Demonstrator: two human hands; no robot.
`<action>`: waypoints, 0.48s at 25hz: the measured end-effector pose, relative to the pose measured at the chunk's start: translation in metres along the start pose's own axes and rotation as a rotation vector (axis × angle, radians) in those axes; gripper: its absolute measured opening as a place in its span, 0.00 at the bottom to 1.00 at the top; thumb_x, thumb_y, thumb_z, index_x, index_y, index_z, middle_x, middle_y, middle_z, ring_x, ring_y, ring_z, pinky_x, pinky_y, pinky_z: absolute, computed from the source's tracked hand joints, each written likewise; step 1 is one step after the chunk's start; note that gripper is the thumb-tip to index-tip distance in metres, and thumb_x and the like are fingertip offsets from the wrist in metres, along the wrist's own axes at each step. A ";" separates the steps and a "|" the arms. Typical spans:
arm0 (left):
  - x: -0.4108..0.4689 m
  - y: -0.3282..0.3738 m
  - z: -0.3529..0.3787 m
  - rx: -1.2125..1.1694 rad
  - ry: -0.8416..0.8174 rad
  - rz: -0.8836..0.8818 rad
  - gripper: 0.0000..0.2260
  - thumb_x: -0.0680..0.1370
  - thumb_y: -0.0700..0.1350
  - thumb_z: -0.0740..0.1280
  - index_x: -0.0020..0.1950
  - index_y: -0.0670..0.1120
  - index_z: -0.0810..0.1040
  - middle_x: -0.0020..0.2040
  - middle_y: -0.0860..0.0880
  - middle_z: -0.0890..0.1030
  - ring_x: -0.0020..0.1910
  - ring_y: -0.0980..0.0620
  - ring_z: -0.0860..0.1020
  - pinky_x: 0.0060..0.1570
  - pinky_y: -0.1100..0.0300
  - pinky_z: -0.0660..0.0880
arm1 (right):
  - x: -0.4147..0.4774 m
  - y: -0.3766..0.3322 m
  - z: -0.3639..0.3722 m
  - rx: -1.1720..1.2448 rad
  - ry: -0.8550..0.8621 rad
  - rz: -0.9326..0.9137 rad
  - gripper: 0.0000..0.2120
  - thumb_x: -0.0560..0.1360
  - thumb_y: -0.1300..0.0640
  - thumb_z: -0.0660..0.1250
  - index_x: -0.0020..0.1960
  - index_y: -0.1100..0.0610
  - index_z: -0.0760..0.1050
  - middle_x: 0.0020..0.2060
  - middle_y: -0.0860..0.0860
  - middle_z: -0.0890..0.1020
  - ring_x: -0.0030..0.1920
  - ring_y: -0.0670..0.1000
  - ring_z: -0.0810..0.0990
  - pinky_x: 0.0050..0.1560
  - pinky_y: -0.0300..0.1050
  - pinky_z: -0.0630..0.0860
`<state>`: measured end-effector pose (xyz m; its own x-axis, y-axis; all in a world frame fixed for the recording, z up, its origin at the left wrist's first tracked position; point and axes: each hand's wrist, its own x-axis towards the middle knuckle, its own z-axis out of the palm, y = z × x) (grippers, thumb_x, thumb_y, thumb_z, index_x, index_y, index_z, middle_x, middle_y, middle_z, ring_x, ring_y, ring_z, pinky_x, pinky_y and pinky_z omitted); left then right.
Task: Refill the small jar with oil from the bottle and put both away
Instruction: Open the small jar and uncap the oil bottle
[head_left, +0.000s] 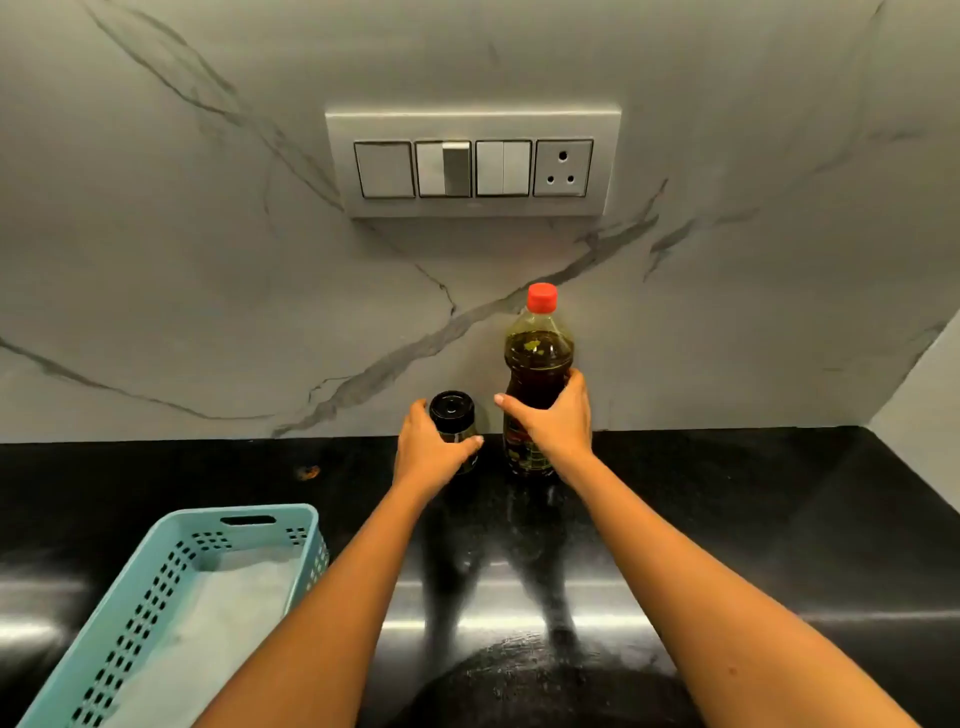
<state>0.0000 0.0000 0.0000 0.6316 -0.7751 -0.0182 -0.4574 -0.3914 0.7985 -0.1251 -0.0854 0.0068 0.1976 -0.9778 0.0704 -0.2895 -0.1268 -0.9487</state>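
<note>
Black polished stone is forming the counter (727, 493), and both task items are standing on it at the foot of the marble wall (208, 312), directly below the switch panel (472, 163). The oil bottle (537, 358) is standing upright beneath the panel's right half, its red cap (542, 297) screwed on and dark oil reaching up to its shoulder. The small jar (458, 429) is sitting just beside it, beneath the panel's middle, with its black lid (451, 406) in place; the two containers are not touching. The right hand (553, 421) is wrapping around the bottle's middle, fingers and thumb curled on either side. The left hand (428, 449) is cupping the jar from the left, thumb running across its front, so the fill level is not showing. A light blue perforated basket (270, 512) is lying well below and to the left of the panel, at the near edge of the view. With both closures on, the pouring step is judged not to be under way; whether the pair is being fetched or being put back cannot be told. If fetching, the next move is calling for drawing both items forward, then freeing a hand to unscrew the cap and lid. The bottle's smooth, possibly oily surface is calling for a firm hold.
</note>
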 end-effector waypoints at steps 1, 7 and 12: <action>0.005 -0.002 0.004 -0.037 0.005 -0.007 0.37 0.67 0.48 0.76 0.70 0.43 0.61 0.69 0.43 0.68 0.67 0.44 0.67 0.61 0.54 0.67 | 0.005 0.000 0.003 0.003 0.035 -0.018 0.44 0.60 0.44 0.78 0.68 0.55 0.60 0.64 0.53 0.70 0.65 0.54 0.70 0.63 0.53 0.71; 0.033 -0.015 0.027 -0.216 0.078 -0.114 0.37 0.63 0.46 0.78 0.67 0.44 0.64 0.64 0.44 0.73 0.63 0.44 0.71 0.60 0.52 0.71 | 0.028 0.004 0.015 0.110 0.140 -0.005 0.33 0.60 0.50 0.79 0.61 0.53 0.69 0.56 0.51 0.77 0.57 0.50 0.75 0.54 0.43 0.71; 0.042 -0.016 0.038 -0.239 0.123 -0.175 0.32 0.63 0.44 0.78 0.63 0.43 0.69 0.62 0.42 0.75 0.62 0.43 0.72 0.58 0.52 0.71 | 0.029 0.008 0.018 0.112 0.207 -0.037 0.28 0.61 0.52 0.78 0.58 0.51 0.72 0.50 0.48 0.80 0.51 0.48 0.77 0.50 0.42 0.74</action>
<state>0.0104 -0.0450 -0.0365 0.7654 -0.6347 -0.1061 -0.1846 -0.3745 0.9087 -0.1048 -0.1114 -0.0042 0.0064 -0.9876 0.1566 -0.1781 -0.1552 -0.9717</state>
